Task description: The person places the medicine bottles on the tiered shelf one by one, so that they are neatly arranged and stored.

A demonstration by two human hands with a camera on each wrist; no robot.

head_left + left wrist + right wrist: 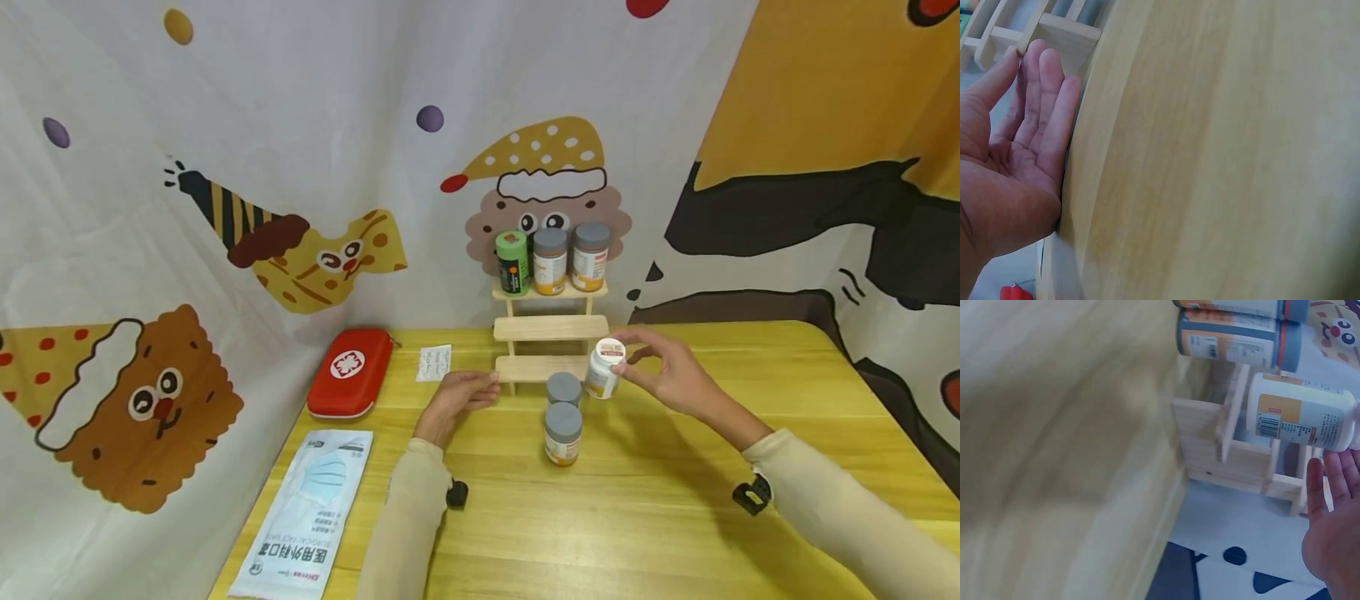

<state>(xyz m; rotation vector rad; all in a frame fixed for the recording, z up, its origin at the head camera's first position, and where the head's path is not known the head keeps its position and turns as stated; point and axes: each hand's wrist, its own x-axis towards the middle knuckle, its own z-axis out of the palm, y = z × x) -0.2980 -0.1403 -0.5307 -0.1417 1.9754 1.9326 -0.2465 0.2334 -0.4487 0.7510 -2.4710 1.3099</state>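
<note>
Your right hand (pixel 670 371) pinches a white, round plastic bottle (pixel 602 377) near its cap, beside the right end of the pale wooden three-tier stand (pixel 551 327)'s lowest tier; your left hand (pixel 459 400) pinches the left end. You're apparently placing it: set it upright, clear of the two round grey-lidded jars (pixel 562 435).

Left of the left hand (pixel 459 398), the mask packet (pixel 303 521) reads "医用外科口罩" and "SURGICAL FACE MASK"; the red case (pixel 326 390) bears a round emblem (pixel 348 364). In the right hand (pixel 667 371), the white bottle (pixel 602 377) shows 1 barcode (pixel 1268 424).
</note>
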